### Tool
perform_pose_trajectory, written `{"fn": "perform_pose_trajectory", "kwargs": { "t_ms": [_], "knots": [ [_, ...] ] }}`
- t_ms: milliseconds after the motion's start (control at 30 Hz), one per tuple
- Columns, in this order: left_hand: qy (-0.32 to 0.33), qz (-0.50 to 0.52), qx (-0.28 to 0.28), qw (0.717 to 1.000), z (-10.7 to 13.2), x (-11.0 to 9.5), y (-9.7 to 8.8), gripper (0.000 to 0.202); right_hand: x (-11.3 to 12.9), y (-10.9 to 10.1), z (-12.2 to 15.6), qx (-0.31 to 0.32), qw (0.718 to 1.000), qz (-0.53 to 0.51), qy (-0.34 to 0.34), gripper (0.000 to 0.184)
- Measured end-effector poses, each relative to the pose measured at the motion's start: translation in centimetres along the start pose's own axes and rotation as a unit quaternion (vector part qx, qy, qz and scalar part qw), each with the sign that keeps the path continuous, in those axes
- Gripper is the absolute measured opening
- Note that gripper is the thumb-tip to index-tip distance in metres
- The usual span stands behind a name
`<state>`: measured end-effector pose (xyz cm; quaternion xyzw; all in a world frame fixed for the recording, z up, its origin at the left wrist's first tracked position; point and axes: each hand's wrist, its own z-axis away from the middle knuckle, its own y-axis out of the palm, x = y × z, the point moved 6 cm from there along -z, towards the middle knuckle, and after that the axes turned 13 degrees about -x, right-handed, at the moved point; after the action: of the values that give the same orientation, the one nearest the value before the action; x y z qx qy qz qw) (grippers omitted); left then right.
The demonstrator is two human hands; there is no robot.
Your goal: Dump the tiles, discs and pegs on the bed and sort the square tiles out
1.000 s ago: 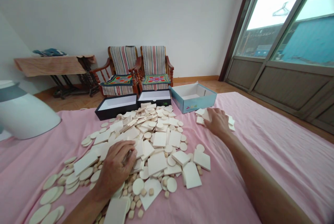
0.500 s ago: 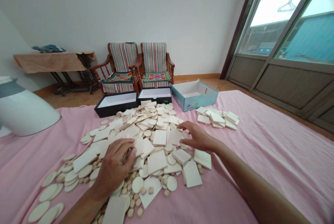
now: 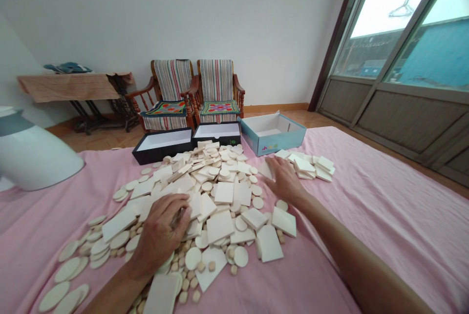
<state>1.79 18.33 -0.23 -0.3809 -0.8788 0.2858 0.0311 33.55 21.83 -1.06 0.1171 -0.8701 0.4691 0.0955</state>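
Note:
My left hand rests on the left of a heap of pale wooden pieces, its fingers curled at the edge of a square wooden tile. Just right of the heap, my right hand grips another square wooden tile, partly hidden by the fingers. The heap mixes square tiles, round discs and small cubes. Close beyond my right hand lies a smaller pile of square tiles.
Two black boxes with white insides and a light blue box stand behind the heap. A white jug is at the left on the pink cloth. Two wooden armchairs stand by the wall.
My right hand has moved from the heap's right side away and rightward, toward the smaller pile, with a square tile now in it. My left hand stays in place.

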Motion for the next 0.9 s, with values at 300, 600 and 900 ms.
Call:
{"fn": "perform_pose_trajectory", "kwargs": {
  "t_ms": [300, 600, 900],
  "knots": [
    [0.002, -0.004, 0.0, 1.0, 0.0, 0.1, 0.2, 0.005, -0.4, 0.6, -0.1, 0.001, 0.995, -0.096, 0.033, 0.021],
    [-0.006, -0.001, 0.009, 1.0, 0.0, -0.1, 0.1, 0.004, 6.7, 1.7, 2.6, 0.124, 0.979, -0.134, -0.096, 0.041],
    [-0.004, 0.0, 0.005, 1.0, 0.1, -0.1, 0.2, 0.003, 4.3, 1.5, 1.2, 0.075, 0.959, -0.27, 0.039, 0.011]
  ]
}}
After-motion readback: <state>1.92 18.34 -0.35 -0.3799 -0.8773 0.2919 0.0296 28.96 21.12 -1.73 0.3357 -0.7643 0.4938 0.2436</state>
